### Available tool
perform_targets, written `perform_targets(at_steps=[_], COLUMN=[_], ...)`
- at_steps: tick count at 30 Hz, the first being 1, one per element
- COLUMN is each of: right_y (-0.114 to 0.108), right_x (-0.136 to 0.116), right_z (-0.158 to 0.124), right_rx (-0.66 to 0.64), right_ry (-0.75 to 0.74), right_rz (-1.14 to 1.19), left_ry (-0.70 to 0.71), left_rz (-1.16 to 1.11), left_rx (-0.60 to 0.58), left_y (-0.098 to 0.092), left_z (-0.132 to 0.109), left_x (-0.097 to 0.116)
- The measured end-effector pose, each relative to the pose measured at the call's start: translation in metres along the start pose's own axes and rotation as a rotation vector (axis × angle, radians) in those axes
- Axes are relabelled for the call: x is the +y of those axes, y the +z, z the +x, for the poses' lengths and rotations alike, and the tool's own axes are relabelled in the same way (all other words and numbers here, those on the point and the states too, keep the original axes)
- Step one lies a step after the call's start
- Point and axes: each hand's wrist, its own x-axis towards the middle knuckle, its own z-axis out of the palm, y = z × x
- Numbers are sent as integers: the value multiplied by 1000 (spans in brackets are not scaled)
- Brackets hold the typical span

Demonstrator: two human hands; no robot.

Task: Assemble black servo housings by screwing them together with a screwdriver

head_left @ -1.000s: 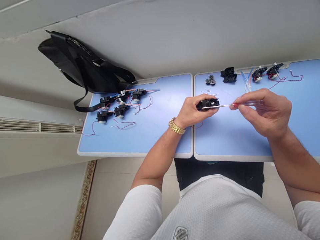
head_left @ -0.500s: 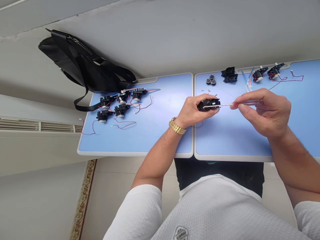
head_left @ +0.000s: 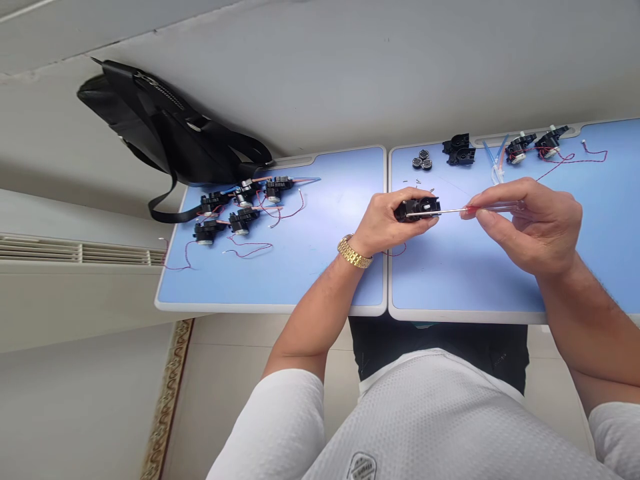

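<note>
Between the thumb and fingers of my left hand (head_left: 387, 219) is a small black plastic housing (head_left: 431, 201) with a white part inside. My right hand (head_left: 537, 223) pinches a screwdriver (head_left: 450, 211) by its clear and red handle. Its thin metal shaft lies level across the housing, and the tip reaches the housing's left part near my left fingers. Whether the tip sits in a screw is too small to tell. A thin red wire (head_left: 397, 252) shows below my left hand. Several tiny screws (head_left: 418, 182) lie just behind the housing.
Three round black-and-silver parts (head_left: 423, 160), black plastic shells (head_left: 460, 150), blue and orange tubes (head_left: 497, 163) and two wired assemblies (head_left: 521, 148) lie at the back right. Several similar assemblies (head_left: 243, 219) occupy the left table (head_left: 300, 280), beside a black bag (head_left: 165, 127). A seam divides the tables.
Almost nothing differs. My right fingers have shifted very slightly on the screwdriver handle; the housing and my left hand stay in place.
</note>
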Motion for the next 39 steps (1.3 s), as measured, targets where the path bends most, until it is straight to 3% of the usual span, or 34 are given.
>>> perform_targets(at_steps=[39], right_y=[-2], right_x=[-1], right_z=[1], right_rx=[-19], right_ry=[-1], right_rz=[-10], left_ry=[9], left_rz=[58], left_rx=[-21], left_y=[1], left_z=[-1], left_x=[-3])
